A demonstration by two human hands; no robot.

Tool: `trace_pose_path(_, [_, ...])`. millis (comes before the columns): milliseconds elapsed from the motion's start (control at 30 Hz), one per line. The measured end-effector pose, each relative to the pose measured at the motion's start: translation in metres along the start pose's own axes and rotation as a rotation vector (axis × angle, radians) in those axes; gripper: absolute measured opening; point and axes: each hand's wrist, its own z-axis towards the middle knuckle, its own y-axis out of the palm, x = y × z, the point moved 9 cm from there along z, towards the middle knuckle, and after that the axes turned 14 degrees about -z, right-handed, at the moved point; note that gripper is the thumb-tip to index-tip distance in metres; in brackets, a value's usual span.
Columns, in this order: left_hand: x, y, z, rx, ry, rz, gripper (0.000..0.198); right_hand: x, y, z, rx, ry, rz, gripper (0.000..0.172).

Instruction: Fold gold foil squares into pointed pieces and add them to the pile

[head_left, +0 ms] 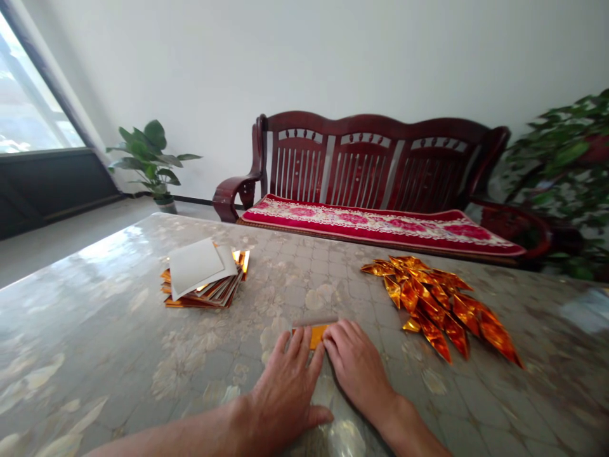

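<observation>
A small sheet of gold foil paper (317, 337) lies folded on the table in front of me, with a narrow pale strip along its far edge. My left hand (285, 384) rests flat over its left part, fingers stretched out and thumb held apart. At the right end of the sheet, the curled fingers of my right hand (356, 358) close on its edge; the fingertips are partly hidden. Beyond my left hand sits a loose stack of foil paper squares (200, 273), the top ones showing their pale side. To the right lies a pile of folded, pointed gold foil pieces (432, 298).
The table (143, 355) has a glossy, flower-patterned cover. Behind it stands a dark red wooden bench (361, 162) with a red patterned seat cover (380, 223). Leafy plants stand at the left (147, 155) and right (571, 152). Clear plastic (587, 311) lies near the right edge.
</observation>
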Motion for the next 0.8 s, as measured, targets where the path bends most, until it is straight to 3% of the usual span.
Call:
trace_pose_path(267, [-0.001,0.003,-0.01,0.014,-0.039,0.143,0.094,0.007,-0.004,0.004,-0.034,0.095,-0.137,0.008])
trace_pose_path(467, [-0.004,-0.008,-0.01,-0.002,-0.096,0.184,0.082,0.014,-0.004,0.003,-0.058,0.105,-0.16,0.006])
trace_pose_path(633, [0.006,-0.026,0.0,-0.069,-0.049,0.021,0.049,0.02,-0.011,0.004,0.036,0.06,-0.282,0.008])
trace_pose_path(733, [0.007,-0.034,0.006,-0.077,-0.015,-0.061,0.024,0.013,-0.016,0.001,0.096,-0.066,-0.227,0.016])
trace_pose_path(800, [0.004,-0.04,0.011,-0.049,0.031,-0.08,0.018,0.003,-0.018,-0.003,0.101,-0.169,-0.133,0.016])
